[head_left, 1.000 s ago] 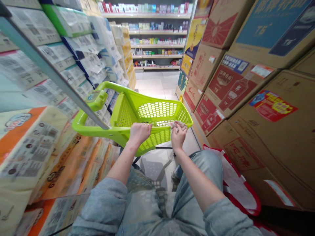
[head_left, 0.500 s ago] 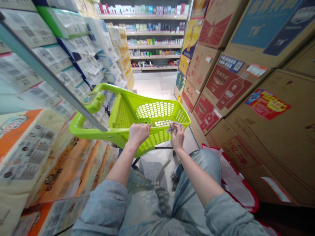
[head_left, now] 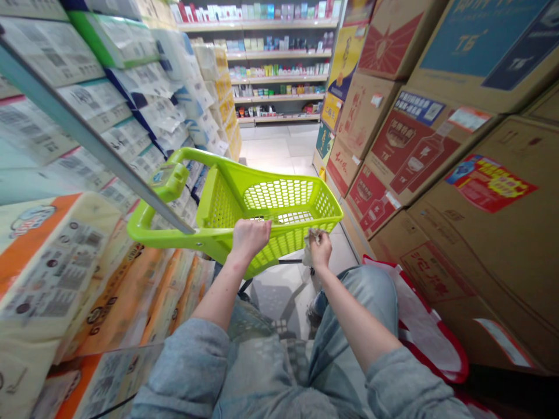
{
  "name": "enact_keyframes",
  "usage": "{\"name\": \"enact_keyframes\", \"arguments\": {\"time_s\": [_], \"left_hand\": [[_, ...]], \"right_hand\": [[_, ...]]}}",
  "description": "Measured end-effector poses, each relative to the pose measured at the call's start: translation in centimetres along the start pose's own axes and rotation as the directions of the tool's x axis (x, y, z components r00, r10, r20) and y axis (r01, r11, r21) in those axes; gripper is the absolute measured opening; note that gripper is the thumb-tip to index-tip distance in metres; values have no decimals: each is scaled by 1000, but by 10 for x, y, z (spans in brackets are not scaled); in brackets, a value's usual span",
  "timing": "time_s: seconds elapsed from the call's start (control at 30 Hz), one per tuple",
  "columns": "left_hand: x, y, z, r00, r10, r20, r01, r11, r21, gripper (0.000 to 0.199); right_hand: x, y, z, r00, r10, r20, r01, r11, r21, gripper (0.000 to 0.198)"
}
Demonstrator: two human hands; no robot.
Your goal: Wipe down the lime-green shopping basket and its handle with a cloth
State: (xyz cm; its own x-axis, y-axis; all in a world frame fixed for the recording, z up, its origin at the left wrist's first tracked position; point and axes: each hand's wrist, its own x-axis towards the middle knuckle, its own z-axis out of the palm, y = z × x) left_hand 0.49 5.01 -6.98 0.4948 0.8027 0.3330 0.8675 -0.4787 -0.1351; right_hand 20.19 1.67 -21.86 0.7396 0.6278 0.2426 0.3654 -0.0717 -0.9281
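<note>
A lime-green shopping cart (head_left: 288, 227) with a perforated basket stands across the aisle in front of my knees, its handle end to the left. My left hand (head_left: 250, 238) is closed over the basket's near rim, around its middle. At the basket's right end, my right hand (head_left: 322, 251) pinches a crumpled greyish cloth (head_left: 308, 249). The cloth hangs beside the outer wall of the basket, just below the rim; whether it touches the plastic I cannot tell.
Packs of tissue paper (head_left: 56, 256) are stacked along the left, behind a slanted metal pole (head_left: 109, 151). Cardboard cartons (head_left: 471, 233) rise on the right, with a red-edged white bag (head_left: 430, 326) by my knee. Stocked shelves (head_left: 279, 55) close off the aisle's far end.
My right hand has moved from the rim slightly right and down to the basket's outer side, and more of the cloth now hangs loose. My left hand keeps its hold on the rim.
</note>
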Motion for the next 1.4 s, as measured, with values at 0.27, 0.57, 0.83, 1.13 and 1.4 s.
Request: {"name": "enact_keyframes", "arguments": {"time_s": [0.27,0.57,0.83,1.13,1.4], "left_hand": [[-1,4,1,1000,-7,-6,7,1000,-7,59],[4,8,2,1000,-23,15,23,999,-29,59],[1,9,0,999,-34,11,34,999,-25,59],[1,9,1,999,-46,13,46,998,-33,60],[2,11,1,999,-39,17,40,998,-39,59]], "right_hand": [[2,-9,-1,994,-4,-113,-1,999,-44,28],[-9,-14,1,985,-163,60,170,975,-141,43],[19,-8,-7,995,32,-96,-37,998,-56,30],[6,-16,10,994,80,-76,-74,994,85,36],[10,-14,25,963,224,-150,-193,961,196,36]]}}
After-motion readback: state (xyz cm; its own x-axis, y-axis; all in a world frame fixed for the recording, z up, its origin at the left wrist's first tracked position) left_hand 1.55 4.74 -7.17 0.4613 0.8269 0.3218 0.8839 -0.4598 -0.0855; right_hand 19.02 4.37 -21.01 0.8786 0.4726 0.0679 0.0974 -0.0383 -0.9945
